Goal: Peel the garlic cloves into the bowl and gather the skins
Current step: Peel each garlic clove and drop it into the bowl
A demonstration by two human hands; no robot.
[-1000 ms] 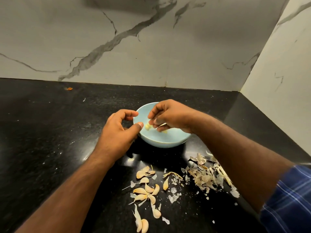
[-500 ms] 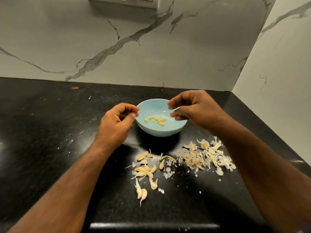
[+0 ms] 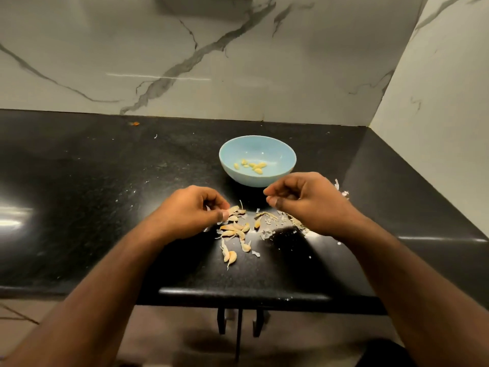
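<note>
Nearest the front edge of the black bench, a loose scatter of unpeeled cloves lies with its outliers close to the drop; a careless sweep of either forearm could knock one or two off onto the floor.

Just behind that, the left hand hangs over the scatter's far end with its fingers curled in toward the thumb, apparently pinching at a clove or a shred of skin; what exactly it grips I cannot tell. If the pinch closes on papery skin alone, the clove would probably slip out and skid among the others.

To the right, the right hand hovers with fingers bent and thumb tucked near them; whether it grips anything is not visible. Its wrist sits above the pile of skins, which is light enough that a brush of the arm could scatter it wider and undo the gathering.

Farthest back stands the blue bowl, holding several peeled cloves. Stray flakes lie near its right side, so skin could ride in with the next clove.
</note>
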